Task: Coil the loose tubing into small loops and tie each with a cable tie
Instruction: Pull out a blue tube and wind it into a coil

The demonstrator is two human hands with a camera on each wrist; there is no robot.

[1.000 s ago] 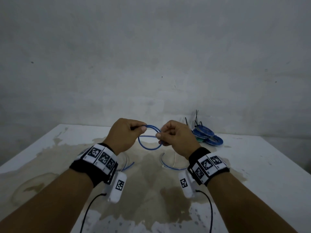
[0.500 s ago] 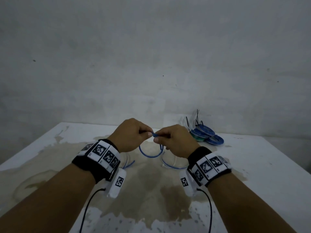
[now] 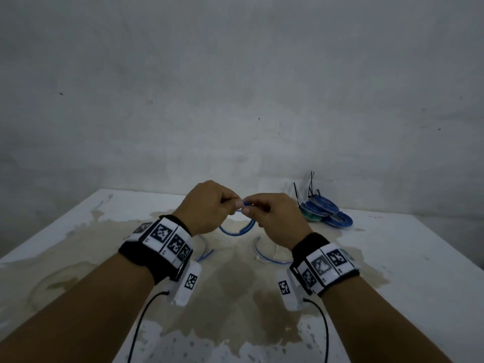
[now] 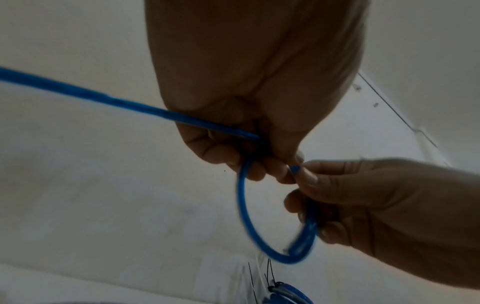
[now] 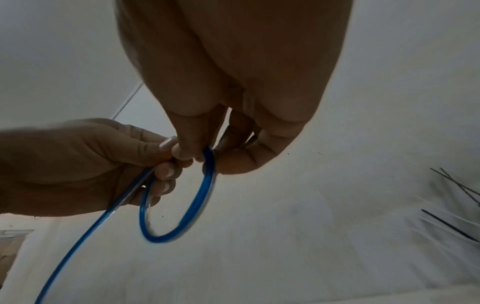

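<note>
A length of blue tubing (image 3: 237, 231) (image 4: 242, 209) (image 5: 197, 195) hangs as one small loop between my two hands above the table. My left hand (image 3: 209, 205) (image 4: 257, 131) pinches the top of the loop, and the tubing's loose tail runs from its fist toward the table. My right hand (image 3: 275, 218) (image 5: 228, 131) pinches the same spot from the other side, thumb tip to thumb tip. The loop's lower half dangles free below both hands.
A pile of tied blue coils (image 3: 324, 212) with black cable ties (image 3: 310, 184) sticking up lies at the back right of the stained white table (image 3: 406, 258). More tubing (image 3: 267, 258) lies on the table under my right hand. A grey wall stands behind.
My hands have drawn together, closing the wide loop into a smaller one that hangs below the fingers. Both hands kept hold of the tubing.
</note>
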